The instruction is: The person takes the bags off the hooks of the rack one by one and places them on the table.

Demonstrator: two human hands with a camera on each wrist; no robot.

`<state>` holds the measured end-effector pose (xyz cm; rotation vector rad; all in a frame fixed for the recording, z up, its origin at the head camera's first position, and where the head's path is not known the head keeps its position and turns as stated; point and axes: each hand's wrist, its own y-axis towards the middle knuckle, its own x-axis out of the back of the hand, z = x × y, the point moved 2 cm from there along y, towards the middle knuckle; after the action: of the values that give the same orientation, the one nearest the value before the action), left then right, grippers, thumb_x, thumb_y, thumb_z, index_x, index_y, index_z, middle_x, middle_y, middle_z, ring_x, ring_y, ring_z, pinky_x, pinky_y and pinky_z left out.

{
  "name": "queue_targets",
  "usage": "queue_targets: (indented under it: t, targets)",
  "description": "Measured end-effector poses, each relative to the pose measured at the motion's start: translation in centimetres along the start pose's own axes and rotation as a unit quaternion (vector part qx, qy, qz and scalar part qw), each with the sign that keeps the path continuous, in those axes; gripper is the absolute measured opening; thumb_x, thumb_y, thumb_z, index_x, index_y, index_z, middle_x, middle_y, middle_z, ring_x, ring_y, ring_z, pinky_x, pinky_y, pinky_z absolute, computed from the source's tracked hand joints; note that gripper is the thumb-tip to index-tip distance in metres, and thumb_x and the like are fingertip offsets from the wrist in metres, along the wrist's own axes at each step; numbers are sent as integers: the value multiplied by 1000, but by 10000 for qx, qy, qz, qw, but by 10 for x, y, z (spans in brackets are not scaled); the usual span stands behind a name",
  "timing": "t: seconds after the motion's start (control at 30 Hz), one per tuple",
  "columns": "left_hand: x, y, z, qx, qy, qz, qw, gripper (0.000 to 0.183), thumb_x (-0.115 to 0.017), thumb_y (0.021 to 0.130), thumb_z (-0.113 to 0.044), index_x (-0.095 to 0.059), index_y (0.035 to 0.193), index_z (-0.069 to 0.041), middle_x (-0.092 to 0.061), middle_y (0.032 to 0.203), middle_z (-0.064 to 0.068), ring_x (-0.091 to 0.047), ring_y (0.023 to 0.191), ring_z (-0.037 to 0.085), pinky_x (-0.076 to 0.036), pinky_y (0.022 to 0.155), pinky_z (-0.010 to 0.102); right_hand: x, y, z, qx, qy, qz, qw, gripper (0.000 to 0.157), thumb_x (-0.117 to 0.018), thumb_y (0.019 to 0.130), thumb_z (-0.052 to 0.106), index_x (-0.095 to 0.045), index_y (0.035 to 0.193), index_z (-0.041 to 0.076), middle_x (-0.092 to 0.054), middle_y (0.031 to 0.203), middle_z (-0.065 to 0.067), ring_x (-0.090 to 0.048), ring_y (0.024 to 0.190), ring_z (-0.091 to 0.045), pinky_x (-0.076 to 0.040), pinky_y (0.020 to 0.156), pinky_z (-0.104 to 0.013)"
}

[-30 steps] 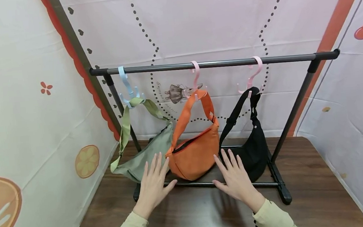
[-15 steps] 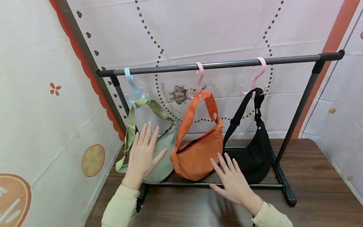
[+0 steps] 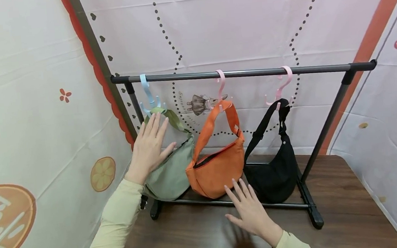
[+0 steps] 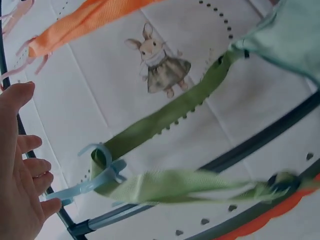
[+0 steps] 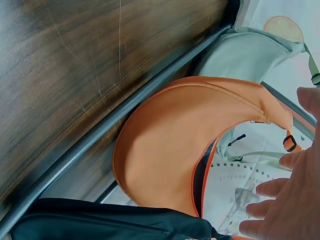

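Sage-green bag (image 3: 173, 174), crescent-shaped and soft-sided, with a brighter green strap (image 4: 165, 116).

My left grip (image 3: 151, 146) and right grip (image 3: 248, 211) are bare and slim-fingered. My left sleeve (image 3: 113, 222) is pale yellow-green and creased; my right sleeve (image 3: 291, 246) matches. A small black piece (image 3: 143, 201) shows beside the left sleeve's end.

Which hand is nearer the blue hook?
Left. In the head view, the left hand appears just below the blue hook; the right hand is far lower, near the orange bag.
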<state>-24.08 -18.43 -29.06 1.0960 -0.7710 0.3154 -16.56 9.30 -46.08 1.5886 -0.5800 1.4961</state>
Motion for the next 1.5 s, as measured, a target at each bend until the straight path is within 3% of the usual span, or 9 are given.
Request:
queue_targets:
  t: [0.23,0.4,0.5,0.7,0.87,1.13,1.33,1.5]
  targets:
    - [13,26,22,-64,133,1,9999,71,-65,81,-38,-39,136,-1,-32,142,20,-28,132,31,-25,105,49,-2,-4,3,101,263,70,9996,77,-57,83,50,-26,144,13,-22,146,-19,-18,134,-39,-25,101,-56]
    - [31,39,43,412,-129,-217,9988,72,-67,80,-32,-36,137,-1,-28,143,22,-26,132,34,-19,108,46,-5,-10,5,152,400,179,9989,76,-57,84,49,-26,144,14,-21,147,-18,-18,134,-38,-26,101,-56]
    - [41,46,53,611,-277,-368,9971,72,-69,80,-28,-35,138,-1,-29,143,22,-26,132,33,-20,108,45,-7,-13,5,143,453,369,9982,75,-56,85,49,-25,144,14,-19,148,-17,-18,134,-37,-26,101,-56]
    - [47,66,69,396,-431,-693,9959,58,-67,81,-16,-45,131,1,-40,137,19,-38,126,32,-30,104,41,-9,-16,5,43,468,583,9972,75,-55,85,49,-24,145,15,-16,149,-16,-17,134,-36,-24,102,-55]
    - [47,81,77,292,-278,-925,9949,47,-66,80,-11,-53,123,2,-51,128,18,-51,113,34,-39,97,42,-9,-13,7,80,646,677,9956,75,-54,86,48,-22,145,16,-16,149,-16,-18,134,-37,-25,102,-55]
    - [48,97,79,410,-348,-621,9966,46,-65,82,-11,-53,123,3,-54,124,18,-53,110,34,-45,89,43,4,5,20,370,459,642,9962,76,-52,87,50,-18,146,18,-13,150,-15,-14,136,-33,-23,104,-53]
    - [50,106,80,905,-762,-547,9915,44,-63,83,-13,-54,124,-1,-56,123,16,-54,109,33,-49,80,46,18,22,36,639,428,497,9958,72,-52,87,48,-24,144,15,-15,149,-16,-19,135,-35,-24,104,-52]
    - [50,108,83,1026,-979,-348,9893,36,-63,82,-12,-60,115,0,-61,114,16,-58,101,33,-48,76,46,27,33,53,830,395,406,9949,70,-50,88,49,-28,143,13,-17,149,-16,-22,134,-35,-25,104,-51]
